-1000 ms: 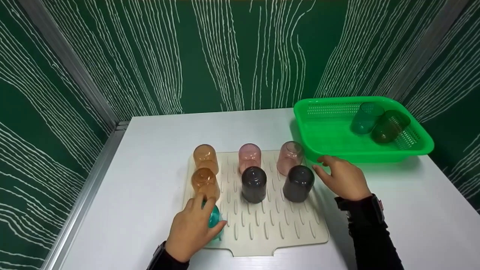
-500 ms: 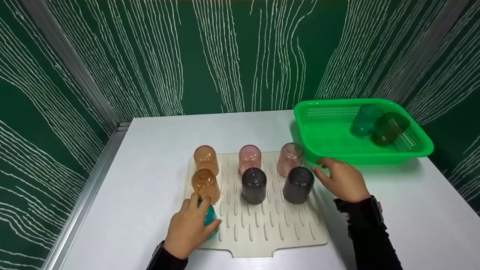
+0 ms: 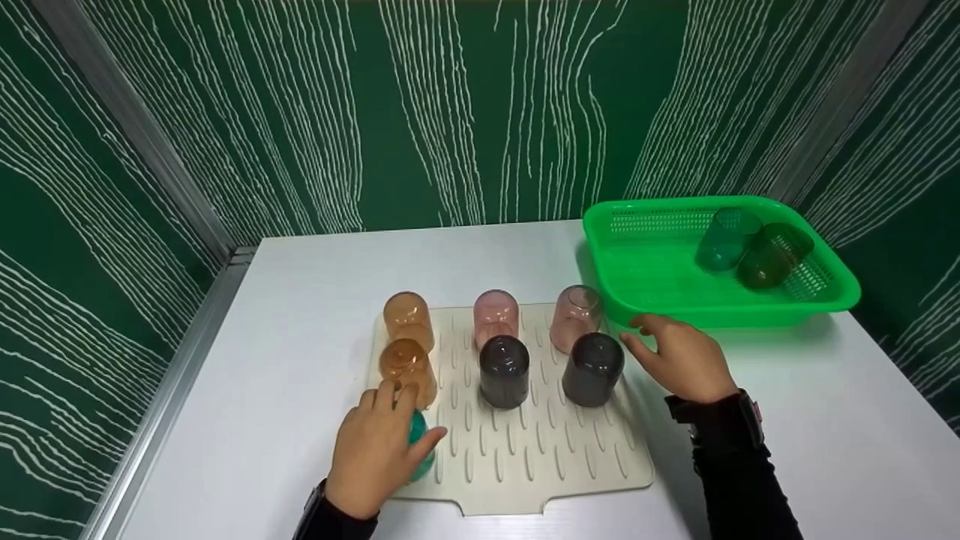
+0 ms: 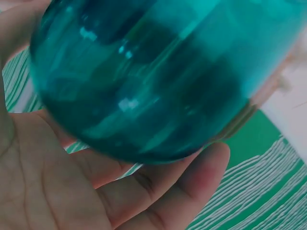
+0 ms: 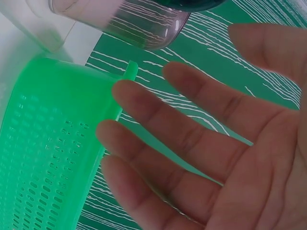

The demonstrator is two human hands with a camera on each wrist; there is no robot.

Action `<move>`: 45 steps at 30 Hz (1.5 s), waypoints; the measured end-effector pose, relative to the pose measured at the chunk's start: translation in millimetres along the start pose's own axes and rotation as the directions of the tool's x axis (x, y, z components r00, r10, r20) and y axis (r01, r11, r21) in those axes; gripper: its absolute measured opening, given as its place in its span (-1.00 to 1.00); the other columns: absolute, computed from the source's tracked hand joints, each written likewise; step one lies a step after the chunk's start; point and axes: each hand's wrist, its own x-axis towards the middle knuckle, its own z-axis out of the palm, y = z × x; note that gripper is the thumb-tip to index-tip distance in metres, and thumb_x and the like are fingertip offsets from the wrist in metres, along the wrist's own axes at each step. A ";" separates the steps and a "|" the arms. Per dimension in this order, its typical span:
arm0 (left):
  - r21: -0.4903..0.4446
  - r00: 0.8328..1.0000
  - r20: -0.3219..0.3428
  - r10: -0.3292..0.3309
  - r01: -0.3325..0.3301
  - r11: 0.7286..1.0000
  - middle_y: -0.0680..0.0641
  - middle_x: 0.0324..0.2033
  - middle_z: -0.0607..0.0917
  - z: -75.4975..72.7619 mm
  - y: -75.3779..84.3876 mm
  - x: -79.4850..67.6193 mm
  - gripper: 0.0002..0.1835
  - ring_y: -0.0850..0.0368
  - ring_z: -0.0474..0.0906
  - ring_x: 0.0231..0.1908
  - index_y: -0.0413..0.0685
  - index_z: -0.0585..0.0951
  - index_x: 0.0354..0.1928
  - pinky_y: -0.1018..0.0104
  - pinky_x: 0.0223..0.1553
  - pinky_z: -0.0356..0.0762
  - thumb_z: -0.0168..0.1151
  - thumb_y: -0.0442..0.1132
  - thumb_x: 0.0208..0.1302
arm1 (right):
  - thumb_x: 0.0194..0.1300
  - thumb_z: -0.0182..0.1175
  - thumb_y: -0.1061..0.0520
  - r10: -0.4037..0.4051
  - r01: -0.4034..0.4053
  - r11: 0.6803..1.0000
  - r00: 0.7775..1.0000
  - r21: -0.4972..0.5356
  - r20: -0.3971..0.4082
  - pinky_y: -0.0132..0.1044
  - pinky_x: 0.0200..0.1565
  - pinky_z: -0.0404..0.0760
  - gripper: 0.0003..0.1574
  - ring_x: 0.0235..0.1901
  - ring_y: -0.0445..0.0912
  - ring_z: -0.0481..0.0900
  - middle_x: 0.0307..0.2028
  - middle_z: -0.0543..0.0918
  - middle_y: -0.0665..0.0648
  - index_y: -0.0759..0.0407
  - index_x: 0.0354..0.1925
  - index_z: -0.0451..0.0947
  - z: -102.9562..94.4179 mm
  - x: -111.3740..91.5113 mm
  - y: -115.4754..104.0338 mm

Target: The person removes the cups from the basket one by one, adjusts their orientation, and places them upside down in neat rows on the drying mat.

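A teal see-through cup [image 3: 420, 448] stands upside down at the near left of a cream ribbed drying mat [image 3: 540, 480]. My left hand [image 3: 376, 450] bends around it from the left, fingers on the far side and thumb on the right; in the left wrist view the teal cup [image 4: 144, 86] lies close to the fingers. An amber cup [image 3: 409, 367] stands just beyond the fingertips. My right hand [image 3: 686, 358] holds nothing, its fingers relaxed between a dark grey cup [image 3: 594, 369] and the green basket [image 3: 720, 315]. In the right wrist view its fingers [image 5: 192, 139] are spread.
Other upturned cups stand on the mat: a second amber one [image 3: 407, 315], a pink one [image 3: 496, 315], a pale pink one [image 3: 576, 315] and a dark one [image 3: 504, 371]. In the basket lie a teal cup [image 3: 726, 240] and a brownish cup [image 3: 772, 255].
The left hand and teal cup have shifted slightly left on the mat, then the cup has stayed put while the thumb tip rose a little. The right hand has hardly moved.
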 end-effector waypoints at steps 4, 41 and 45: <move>-0.006 0.998 -0.065 0.026 -0.027 1.000 -0.17 -0.10 0.62 -7.9 5.8 10.8 -0.30 -0.11 0.58 -0.21 -0.11 0.58 0.06 0.07 -0.35 0.57 0.34 0.30 0.08 | 0.42 0.13 -0.02 0.003 -0.003 1.000 1.000 -0.002 0.001 0.13 -0.20 0.58 -0.58 -0.15 0.18 0.67 -0.13 0.72 0.30 0.24 0.06 0.60 -1.2 0.3 0.9; -0.095 0.983 -0.177 0.043 -0.061 0.994 -0.17 0.01 0.65 -17.4 42.8 47.4 -0.38 -0.10 0.58 0.03 -0.06 0.60 0.10 0.03 0.05 0.54 0.27 0.25 0.18 | 0.42 0.13 -0.04 0.010 -0.010 1.000 1.000 0.007 -0.005 0.12 -0.22 0.58 -0.56 -0.16 0.18 0.67 -0.11 0.71 0.30 0.23 0.07 0.59 -2.5 1.4 3.2; -0.106 0.984 -0.174 0.041 -0.060 0.993 -0.18 0.01 0.65 -16.9 41.9 46.8 -0.38 -0.11 0.58 0.02 -0.07 0.61 0.09 0.04 0.03 0.55 0.29 0.24 0.17 | 0.43 0.13 -0.04 -0.001 0.002 1.000 0.999 0.025 -0.035 0.13 -0.17 0.57 -0.54 -0.09 0.20 0.66 -0.05 0.69 0.30 0.24 0.10 0.57 -8.2 1.1 4.8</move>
